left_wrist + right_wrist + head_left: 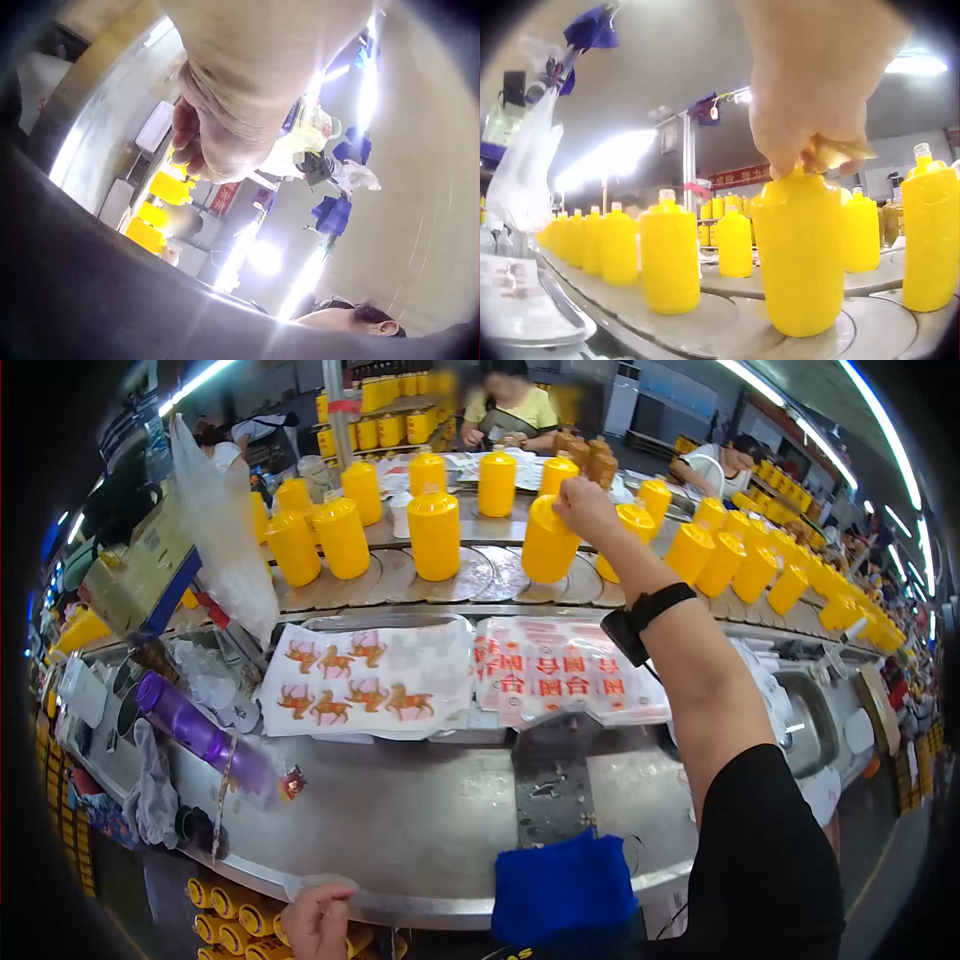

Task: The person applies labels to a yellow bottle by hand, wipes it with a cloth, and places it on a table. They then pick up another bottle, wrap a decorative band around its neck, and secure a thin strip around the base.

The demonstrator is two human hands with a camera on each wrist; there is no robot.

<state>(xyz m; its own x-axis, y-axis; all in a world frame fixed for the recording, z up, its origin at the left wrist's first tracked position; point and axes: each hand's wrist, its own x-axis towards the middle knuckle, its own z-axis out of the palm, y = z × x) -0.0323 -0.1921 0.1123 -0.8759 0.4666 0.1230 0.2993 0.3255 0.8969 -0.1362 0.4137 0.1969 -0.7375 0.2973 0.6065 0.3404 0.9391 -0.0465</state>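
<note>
My right hand (590, 510) reaches across the bench and grips a yellow bottle (549, 545) by its neck. In the right wrist view the fingers close round the top of this bottle (801, 259), which stands upright on the conveyor plates (877, 326); the hand hides its neck. Other yellow bottles (432, 540) stand on both sides of it along the line. Low at the bench's front edge, my left hand (320, 920) hangs with loosely bent fingers and holds nothing visible.
A sheet of brown-and-red deer decals (345, 685) and a sheet of red character decals (570, 675) lie on trays before the conveyor. A purple bottle (200, 725) lies at left, below a hanging plastic bag (225, 530). A blue cloth (562, 888) drapes the front edge. People sit opposite.
</note>
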